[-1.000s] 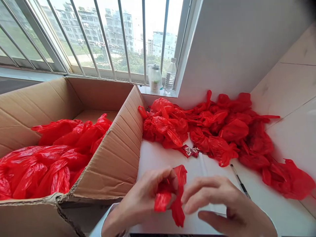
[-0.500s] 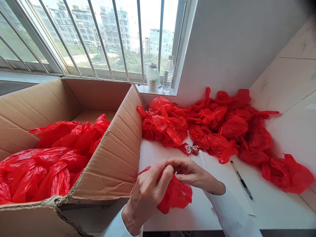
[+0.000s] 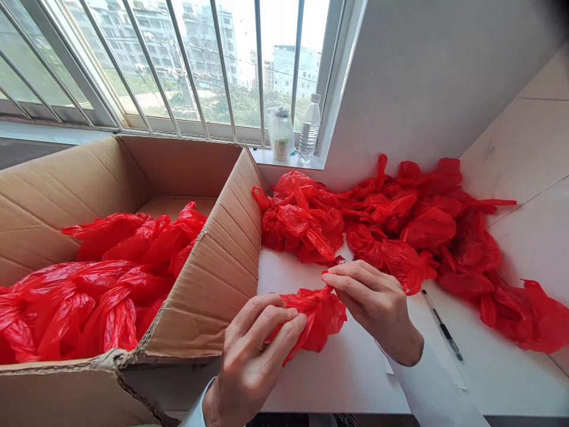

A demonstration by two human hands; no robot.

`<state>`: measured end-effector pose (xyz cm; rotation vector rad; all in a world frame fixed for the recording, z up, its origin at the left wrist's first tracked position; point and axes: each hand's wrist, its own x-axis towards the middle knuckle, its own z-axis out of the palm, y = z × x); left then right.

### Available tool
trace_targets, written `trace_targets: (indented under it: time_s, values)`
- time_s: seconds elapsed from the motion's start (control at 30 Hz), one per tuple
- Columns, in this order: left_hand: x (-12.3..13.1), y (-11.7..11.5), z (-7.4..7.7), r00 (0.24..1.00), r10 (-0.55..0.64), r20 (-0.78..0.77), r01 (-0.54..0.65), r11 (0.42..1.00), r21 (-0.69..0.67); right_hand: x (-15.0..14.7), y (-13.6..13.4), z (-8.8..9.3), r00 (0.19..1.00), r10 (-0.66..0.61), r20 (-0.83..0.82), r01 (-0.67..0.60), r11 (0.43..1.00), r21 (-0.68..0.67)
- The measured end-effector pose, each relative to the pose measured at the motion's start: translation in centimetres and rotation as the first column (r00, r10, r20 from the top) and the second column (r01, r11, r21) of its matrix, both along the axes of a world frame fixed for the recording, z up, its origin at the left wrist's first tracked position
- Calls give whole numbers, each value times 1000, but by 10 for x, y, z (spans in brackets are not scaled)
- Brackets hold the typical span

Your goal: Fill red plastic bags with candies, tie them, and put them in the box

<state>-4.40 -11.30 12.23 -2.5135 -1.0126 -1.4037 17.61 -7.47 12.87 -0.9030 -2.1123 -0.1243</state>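
Both my hands hold one small red plastic bag (image 3: 320, 317) just above the white table (image 3: 351, 373). My left hand (image 3: 255, 350) is closed on the bag's left handle, fingers curled round it. My right hand (image 3: 371, 296) pinches the other handle at the bag's top right, and the plastic is stretched between the two hands. A large open cardboard box (image 3: 208, 279) stands directly to the left, partly filled with similar red bags (image 3: 98, 279).
A heap of filled red bags (image 3: 400, 225) covers the table's far side and right. A black pen (image 3: 442, 326) lies to the right of my right hand. On the window sill stand a water bottle (image 3: 308, 129) and a jar (image 3: 281, 135).
My hands have pulled apart: the right one moved up and right with one handle, and the bag is now stretched between them rather than bunched under both hands.
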Motion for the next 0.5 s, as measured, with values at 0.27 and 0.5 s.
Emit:
trace_targets:
  time_s: [0.27,0.5]
  values:
    - [-10,-32,-57,982,0,-191,-59,950,-306,50,23,-78,966,-88,245,181,905,-386]
    - [-3,-39,-95,991,6,-130,-51,937,-346,35,-5,-64,902,236,360,-17,855,-519]
